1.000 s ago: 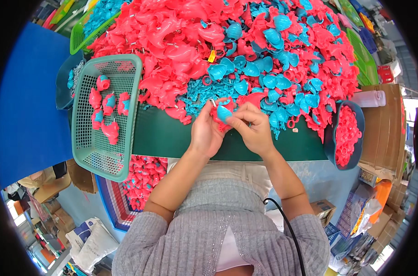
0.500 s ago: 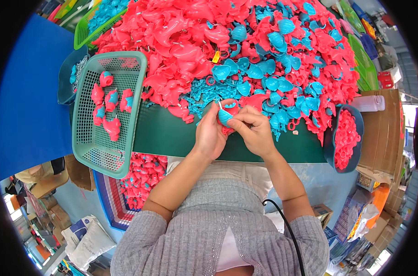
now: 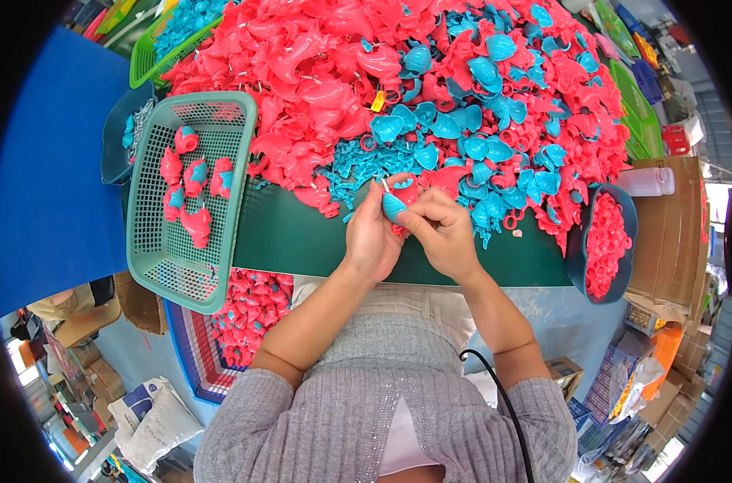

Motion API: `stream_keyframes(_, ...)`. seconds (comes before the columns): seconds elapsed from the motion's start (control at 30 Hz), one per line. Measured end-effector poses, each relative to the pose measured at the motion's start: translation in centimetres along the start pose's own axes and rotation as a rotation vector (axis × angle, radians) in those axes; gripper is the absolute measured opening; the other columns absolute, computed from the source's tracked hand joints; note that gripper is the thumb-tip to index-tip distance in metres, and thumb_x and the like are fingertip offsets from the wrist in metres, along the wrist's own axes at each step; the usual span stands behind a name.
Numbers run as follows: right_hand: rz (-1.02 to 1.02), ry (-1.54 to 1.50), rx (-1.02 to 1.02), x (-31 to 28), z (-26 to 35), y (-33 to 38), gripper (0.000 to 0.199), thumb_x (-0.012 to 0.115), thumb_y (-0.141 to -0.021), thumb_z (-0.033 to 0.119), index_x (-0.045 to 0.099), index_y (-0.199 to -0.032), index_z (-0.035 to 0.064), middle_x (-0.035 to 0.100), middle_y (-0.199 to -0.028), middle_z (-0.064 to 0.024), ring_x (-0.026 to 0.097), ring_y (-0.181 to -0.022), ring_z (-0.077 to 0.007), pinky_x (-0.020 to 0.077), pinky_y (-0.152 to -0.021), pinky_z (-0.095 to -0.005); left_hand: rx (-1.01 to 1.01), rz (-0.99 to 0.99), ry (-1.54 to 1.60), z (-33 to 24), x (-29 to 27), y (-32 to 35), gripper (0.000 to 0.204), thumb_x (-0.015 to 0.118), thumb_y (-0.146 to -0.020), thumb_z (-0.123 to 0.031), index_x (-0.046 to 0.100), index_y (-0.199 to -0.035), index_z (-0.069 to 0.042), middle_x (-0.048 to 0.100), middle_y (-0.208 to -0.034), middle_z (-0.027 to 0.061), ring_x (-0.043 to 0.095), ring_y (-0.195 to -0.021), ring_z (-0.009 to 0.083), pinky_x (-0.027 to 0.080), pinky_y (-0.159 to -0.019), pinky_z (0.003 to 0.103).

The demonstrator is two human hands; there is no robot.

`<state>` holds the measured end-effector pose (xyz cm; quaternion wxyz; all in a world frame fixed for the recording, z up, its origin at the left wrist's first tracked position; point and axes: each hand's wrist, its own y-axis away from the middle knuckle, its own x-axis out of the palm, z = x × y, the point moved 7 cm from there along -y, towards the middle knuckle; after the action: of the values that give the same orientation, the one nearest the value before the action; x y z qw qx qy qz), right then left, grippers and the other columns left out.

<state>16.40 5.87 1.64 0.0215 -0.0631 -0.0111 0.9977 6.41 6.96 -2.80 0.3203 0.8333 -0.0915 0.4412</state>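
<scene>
Both my hands meet above the near edge of the dark green table, at the foot of a big heap of parts. My left hand (image 3: 369,239) is closed around a red plastic part (image 3: 404,193), with a thin pale pin showing by its fingertips. Against it lies a blue plastic shell (image 3: 393,207), pinched between the thumb and fingers of my right hand (image 3: 446,233). Palm and fingers hide part of both pieces. Just beyond are small blue parts (image 3: 366,167) and loose blue shells (image 3: 488,151) mixed with red moulded halves (image 3: 305,64).
A green mesh basket (image 3: 136,241) at the left holds several red-and-blue assembled pieces (image 3: 195,177). Under it stands a crate (image 3: 190,362) of similar pieces. On the right, a dark tub (image 3: 577,256) contains small red rings (image 3: 606,245). A black cable (image 3: 503,386) runs along my right side.
Both hands have shifted very slightly, and the blue shell is tilted a little differently against the red part. The heap and basket contents look the same.
</scene>
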Motion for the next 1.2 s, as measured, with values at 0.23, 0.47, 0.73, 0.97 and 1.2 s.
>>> stream_keyframes(0.23,0.095,0.283,-0.241,0.1,1.8,0.1,0.006,0.072,-0.074,0.004,0.067,-0.074,0.0007,0.055,-0.068,-0.0053,0.051,-0.065,-0.0153,0.039,-0.058,-0.0282,-0.085,-0.025,-0.008,-0.1,0.9,0.6,0.047,0.024,-0.102,-0.04,0.052,-0.122,-0.007,0.057,-0.111,0.0065,0.052,-0.102,0.0144,0.043,-0.085,0.032)
stream_keyframes(0.47,0.028,0.179,-0.035,-0.2,0.4,0.3,0.007,0.074,-0.072,0.004,0.068,-0.075,0.0014,0.056,-0.069,-0.0038,0.05,-0.061,-0.0114,0.0381,-0.055,-0.0269,-0.083,-0.044,-0.056,1.0,0.3,0.7,0.052,0.022,-0.102,-0.044,0.049,-0.125,-0.007,0.058,-0.105,0.0068,0.055,-0.095,0.0159,0.044,-0.083,0.032)
stream_keyframes(0.73,-0.164,0.777,-0.446,-4.4,1.0,0.0,0.027,0.07,-0.069,0.0,0.068,-0.095,0.0054,0.063,-0.107,-0.0076,0.057,-0.093,-0.0264,0.0462,-0.078,-0.0361,-0.06,0.004,0.035,0.0,-3.4,-0.9,0.053,0.025,-0.1,-0.048,0.049,-0.121,-0.005,0.061,-0.109,0.0145,0.058,-0.078,0.0192,0.047,-0.064,0.033)
stream_keyframes(0.97,0.152,1.248,-0.516,-5.6,-0.8,-1.3,0.033,0.067,-0.068,0.0,0.066,-0.099,0.0092,0.059,-0.123,-0.0004,0.042,-0.125,-0.0349,0.0409,-0.09,-0.0504,-0.071,-0.046,-0.027,-0.7,-3.9,-1.1,0.051,0.027,-0.1,-0.048,0.05,-0.118,-0.005,0.063,-0.108,0.0146,0.059,-0.075,0.0183,0.047,-0.062,0.032)
stream_keyframes(1.2,0.415,0.17,-0.155,-4.3,3.1,-2.0,0.02,0.062,-0.078,-0.001,0.066,-0.097,-0.0001,0.066,-0.092,-0.0121,0.061,-0.086,-0.022,0.0473,-0.076,-0.0328,0.081,-0.107,-0.14,-1.9,-2.5,-1.7,0.052,0.027,-0.1,-0.048,0.05,-0.117,-0.005,0.062,-0.109,0.0138,0.062,-0.094,0.0232,0.05,-0.079,0.037)
